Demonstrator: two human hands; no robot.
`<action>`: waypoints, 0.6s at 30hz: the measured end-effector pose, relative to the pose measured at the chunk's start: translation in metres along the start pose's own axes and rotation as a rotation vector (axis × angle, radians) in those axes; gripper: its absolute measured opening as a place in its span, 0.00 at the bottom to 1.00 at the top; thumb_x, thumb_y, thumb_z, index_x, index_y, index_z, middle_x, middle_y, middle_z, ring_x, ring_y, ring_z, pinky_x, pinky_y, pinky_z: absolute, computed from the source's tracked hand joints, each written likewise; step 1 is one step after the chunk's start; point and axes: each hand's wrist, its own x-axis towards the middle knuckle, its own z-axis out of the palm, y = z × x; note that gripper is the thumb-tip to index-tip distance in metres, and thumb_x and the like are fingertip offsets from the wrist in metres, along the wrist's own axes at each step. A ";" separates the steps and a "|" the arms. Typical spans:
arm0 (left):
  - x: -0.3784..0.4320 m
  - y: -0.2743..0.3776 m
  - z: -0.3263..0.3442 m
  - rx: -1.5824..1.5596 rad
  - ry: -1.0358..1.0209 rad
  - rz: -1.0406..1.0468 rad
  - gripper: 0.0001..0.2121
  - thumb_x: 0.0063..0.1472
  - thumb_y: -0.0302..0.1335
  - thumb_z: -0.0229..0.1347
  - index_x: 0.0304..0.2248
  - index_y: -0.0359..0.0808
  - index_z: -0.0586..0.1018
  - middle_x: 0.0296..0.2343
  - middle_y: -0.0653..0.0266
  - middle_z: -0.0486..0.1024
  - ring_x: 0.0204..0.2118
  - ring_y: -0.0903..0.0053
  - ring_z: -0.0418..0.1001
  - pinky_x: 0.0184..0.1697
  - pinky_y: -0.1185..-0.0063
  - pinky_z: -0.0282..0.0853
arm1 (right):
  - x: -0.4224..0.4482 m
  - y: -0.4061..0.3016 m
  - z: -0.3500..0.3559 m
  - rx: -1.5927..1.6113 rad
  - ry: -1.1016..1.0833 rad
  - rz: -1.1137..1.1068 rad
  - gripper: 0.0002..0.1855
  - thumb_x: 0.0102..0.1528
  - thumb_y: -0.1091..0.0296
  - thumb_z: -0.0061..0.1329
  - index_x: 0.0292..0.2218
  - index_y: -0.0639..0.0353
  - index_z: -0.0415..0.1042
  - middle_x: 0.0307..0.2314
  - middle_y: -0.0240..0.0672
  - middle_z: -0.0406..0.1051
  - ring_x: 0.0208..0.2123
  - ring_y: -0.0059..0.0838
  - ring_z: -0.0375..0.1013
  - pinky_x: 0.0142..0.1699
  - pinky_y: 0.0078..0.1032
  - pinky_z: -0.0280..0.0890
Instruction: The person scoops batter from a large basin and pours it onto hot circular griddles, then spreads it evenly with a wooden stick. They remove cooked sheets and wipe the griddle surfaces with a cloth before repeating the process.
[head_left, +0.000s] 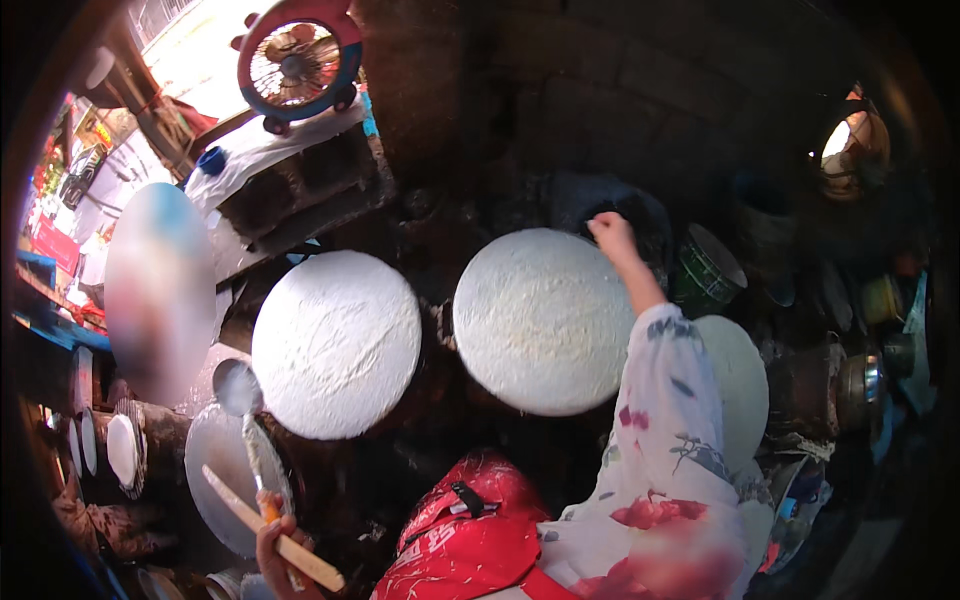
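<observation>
My left hand (281, 551) grips a batter-smeared ladle (238, 386) together with a flat wooden stick (247, 506). The ladle's bowl is up, over the rim of a wide metal basin (206, 472). Ahead lie two round white surfaces, apparently griddles spread with a thin layer of batter: the left one (337, 345) looks wet and streaked, the right one (544, 322) rougher in its middle. At the far right rim of the right one is my right hand (615, 236), its fingers pinched together. Whether a thin edge is between them cannot be seen.
A small fan (294, 66) stands on a cloth-covered ledge at the upper left, near a blue cup (212, 160). A blurred person (159, 292) is to the left. On the right are a green tin (709, 270), a pale round disc (731, 382) under my sleeve, and a metal pot (855, 382).
</observation>
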 end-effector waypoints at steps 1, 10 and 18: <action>0.013 0.006 0.008 0.022 0.003 -0.005 0.20 0.57 0.27 0.46 0.50 0.36 0.62 0.18 0.75 0.57 0.13 0.90 0.52 0.12 0.86 0.51 | 0.039 0.035 -0.008 -0.035 0.010 0.183 0.14 0.48 0.61 0.53 0.35 0.60 0.74 0.35 0.46 0.73 0.38 0.42 0.73 0.41 0.31 0.67; 0.084 0.023 0.086 -0.222 0.026 0.000 0.28 0.56 0.21 0.46 0.55 0.25 0.51 0.25 0.68 0.59 0.19 0.85 0.54 0.20 0.86 0.53 | 0.184 0.175 0.070 -0.113 -0.335 0.553 0.26 0.51 0.63 0.49 0.51 0.57 0.63 0.48 0.40 0.64 0.47 0.44 0.64 0.44 0.45 0.63; 0.141 0.034 0.101 -0.400 0.027 -0.091 0.28 0.57 0.19 0.46 0.55 0.25 0.51 0.25 0.67 0.58 0.19 0.84 0.54 0.19 0.85 0.53 | 0.231 0.300 0.013 0.179 -0.037 0.551 0.23 0.52 0.69 0.46 0.50 0.62 0.65 0.46 0.41 0.67 0.46 0.35 0.66 0.52 0.30 0.58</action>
